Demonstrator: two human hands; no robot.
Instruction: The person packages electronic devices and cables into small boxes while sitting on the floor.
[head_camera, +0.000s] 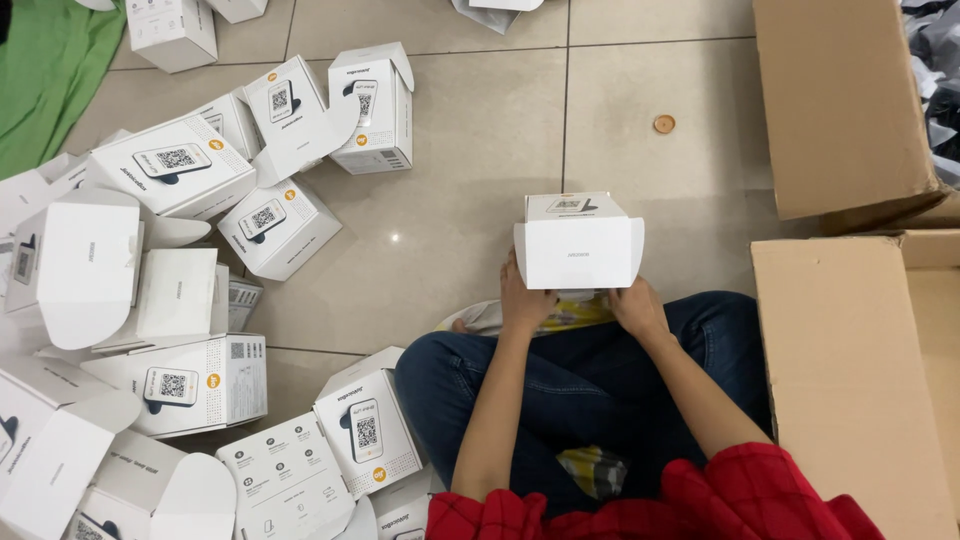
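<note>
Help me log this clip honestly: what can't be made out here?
Head view:
- Contents of the white box: hidden by its open flap.
- Left hand and right hand fingertips: behind the box.
- Cardboard carton: cut off by the right edge.
- Small round thing on the floor tiles: too small to identify.

Two cardboard cartons (850, 380), many white boxes (280, 225)

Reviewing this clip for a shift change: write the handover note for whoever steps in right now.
Left hand and right hand both grip the lower edge of a white box, its front flap open, held over the tiled floor above the crossed legs. A pile of white boxes lies to the left, several with flaps open. Cardboard cartons stand to the right. The held box is not yet closed.
</note>
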